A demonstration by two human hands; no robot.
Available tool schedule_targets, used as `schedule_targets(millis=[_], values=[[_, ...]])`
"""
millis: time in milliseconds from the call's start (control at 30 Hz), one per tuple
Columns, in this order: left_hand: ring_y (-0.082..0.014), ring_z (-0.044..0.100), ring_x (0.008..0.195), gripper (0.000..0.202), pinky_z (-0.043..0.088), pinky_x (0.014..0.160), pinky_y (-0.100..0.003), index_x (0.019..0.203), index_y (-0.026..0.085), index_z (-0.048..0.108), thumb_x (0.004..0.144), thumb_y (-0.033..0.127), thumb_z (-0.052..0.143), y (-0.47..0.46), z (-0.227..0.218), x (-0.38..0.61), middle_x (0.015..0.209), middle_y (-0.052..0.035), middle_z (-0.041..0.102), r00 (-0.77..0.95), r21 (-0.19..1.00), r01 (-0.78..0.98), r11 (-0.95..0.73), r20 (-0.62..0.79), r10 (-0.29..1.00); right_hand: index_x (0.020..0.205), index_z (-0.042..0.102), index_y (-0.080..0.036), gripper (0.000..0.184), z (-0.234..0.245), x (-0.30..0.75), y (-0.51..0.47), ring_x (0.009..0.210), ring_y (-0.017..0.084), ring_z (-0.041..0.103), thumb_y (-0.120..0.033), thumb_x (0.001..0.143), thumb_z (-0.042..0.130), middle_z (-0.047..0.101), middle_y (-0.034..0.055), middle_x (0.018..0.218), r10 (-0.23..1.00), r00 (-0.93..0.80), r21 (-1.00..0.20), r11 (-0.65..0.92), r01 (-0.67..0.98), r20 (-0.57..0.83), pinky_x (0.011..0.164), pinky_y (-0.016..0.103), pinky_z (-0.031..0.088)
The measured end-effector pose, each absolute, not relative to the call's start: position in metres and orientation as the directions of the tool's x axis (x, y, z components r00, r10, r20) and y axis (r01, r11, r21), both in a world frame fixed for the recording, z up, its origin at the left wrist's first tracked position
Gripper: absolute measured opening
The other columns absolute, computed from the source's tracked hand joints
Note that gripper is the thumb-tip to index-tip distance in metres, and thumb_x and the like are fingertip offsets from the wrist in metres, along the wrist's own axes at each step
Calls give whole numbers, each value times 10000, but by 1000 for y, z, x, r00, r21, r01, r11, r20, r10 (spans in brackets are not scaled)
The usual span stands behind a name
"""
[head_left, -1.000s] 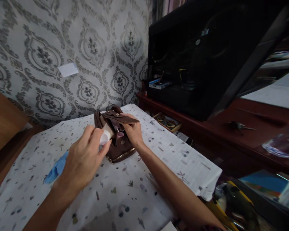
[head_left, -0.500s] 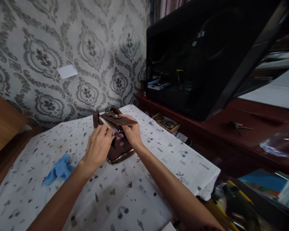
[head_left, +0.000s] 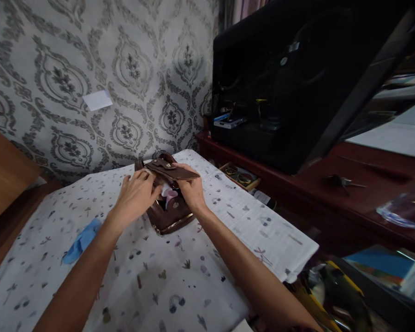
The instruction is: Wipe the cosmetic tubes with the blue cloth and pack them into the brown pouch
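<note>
A small brown leather bag (head_left: pixel 173 216) stands on a table covered with a white patterned cloth (head_left: pixel 180 276). Its flap (head_left: pixel 174 169) is lifted. My right hand (head_left: pixel 192 189) grips the flap and the bag's right edge. My left hand (head_left: pixel 135 196) rests on the bag's left side, fingers curled at the opening. Between the two hands a pale tube and a pink item (head_left: pixel 169 196) stick out of the bag. Whether my left fingers still pinch the tube I cannot make out.
A crumpled blue cloth (head_left: pixel 81 240) lies at the left of the table. To the right stands a dark red cabinet (head_left: pixel 332 184) with a black open case (head_left: pixel 297 83) on it. Patterned wallpaper (head_left: pixel 124 83) is behind. Clutter lies on the floor at lower right.
My left hand carried the white tube into the bag, then slid to the bag's left edge. The tube now sits deeper in the opening. My right hand kept its hold on the flap.
</note>
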State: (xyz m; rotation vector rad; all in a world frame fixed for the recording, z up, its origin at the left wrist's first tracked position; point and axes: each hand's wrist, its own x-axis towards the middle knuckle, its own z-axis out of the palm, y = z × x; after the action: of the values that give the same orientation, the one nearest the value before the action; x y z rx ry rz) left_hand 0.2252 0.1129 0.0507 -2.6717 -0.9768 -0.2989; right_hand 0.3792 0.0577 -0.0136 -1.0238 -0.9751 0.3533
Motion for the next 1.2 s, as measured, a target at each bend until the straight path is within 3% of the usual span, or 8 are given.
schedule_targets(millis=[167, 400, 567, 733, 833, 933, 1067, 1200], values=[[-338, 547, 1271, 334, 486, 970, -494, 1094, 194, 641, 989, 370, 377, 121, 67, 224, 1226, -131, 688, 789, -136, 614, -777, 122, 602, 1095, 728, -224, 361, -17, 382, 58, 1043, 257, 673, -324, 789, 565, 757, 50, 1104, 636, 523, -819, 506, 271, 567, 957, 398, 520], [-367, 537, 1276, 366, 484, 965, -539, 1151, 172, 579, 982, 414, 363, 133, 65, 228, 1273, -175, 649, 790, -72, 613, -787, 41, 612, 1129, 724, -231, 360, -22, 386, 58, 1166, 273, 637, -329, 800, 615, 734, 65, 1199, 650, 476, -806, 460, 373, 592, 1034, 419, 482], [-306, 556, 1263, 357, 459, 1064, -474, 1167, 188, 598, 965, 377, 373, 146, 43, 224, 1257, -142, 651, 818, 215, 462, -860, 270, 507, 1193, 711, -258, 454, -24, 387, 54, 1328, 309, 539, -309, 741, 710, 709, 69, 1269, 663, 429, -770, 382, 511, 613, 1115, 469, 419], [-283, 464, 1362, 306, 354, 1172, -488, 1129, 203, 605, 965, 362, 402, 143, 17, 222, 1357, -135, 576, 609, 343, 466, -816, 544, 577, 1189, 706, -270, 394, -27, 385, 51, 1358, 277, 521, -294, 798, 671, 665, 68, 1356, 641, 393, -721, 393, 571, 660, 1162, 454, 374], [-274, 513, 1282, 283, 410, 1115, -469, 1135, 201, 548, 939, 390, 474, 144, 8, 221, 1275, -137, 570, 512, 427, 482, -765, 571, 641, 1178, 711, -263, 350, -27, 384, 50, 1338, 272, 546, -309, 842, 625, 596, 85, 1444, 646, 404, -733, 382, 563, 647, 1159, 457, 374], [-279, 538, 1236, 464, 449, 1065, -460, 1247, 185, 460, 877, 441, 572, 155, 5, 224, 1263, -141, 561, 479, 503, 506, -701, 512, 713, 1199, 709, -244, 383, -25, 383, 50, 1356, 290, 528, -314, 828, 645, 568, 116, 1468, 671, 400, -743, 353, 569, 625, 1155, 462, 368], [-316, 461, 1364, 680, 397, 1125, -483, 1409, 179, 402, 813, 407, 636, 189, 11, 236, 1428, -166, 508, 485, 498, 574, -650, 434, 760, 1231, 701, -243, 469, -19, 393, 54, 1329, 320, 531, -339, 773, 718, 615, 128, 1402, 706, 332, -696, 313, 646, 626, 1137, 491, 367], [-303, 483, 1366, 676, 392, 1136, -479, 1465, 206, 443, 816, 308, 599, 225, 19, 249, 1414, -129, 574, 532, 405, 650, -643, 363, 765, 1259, 695, -251, 508, -7, 412, 70, 1247, 336, 571, -332, 759, 733, 664, 117, 1317, 764, 210, -627, 303, 718, 610, 1096, 504, 399]])
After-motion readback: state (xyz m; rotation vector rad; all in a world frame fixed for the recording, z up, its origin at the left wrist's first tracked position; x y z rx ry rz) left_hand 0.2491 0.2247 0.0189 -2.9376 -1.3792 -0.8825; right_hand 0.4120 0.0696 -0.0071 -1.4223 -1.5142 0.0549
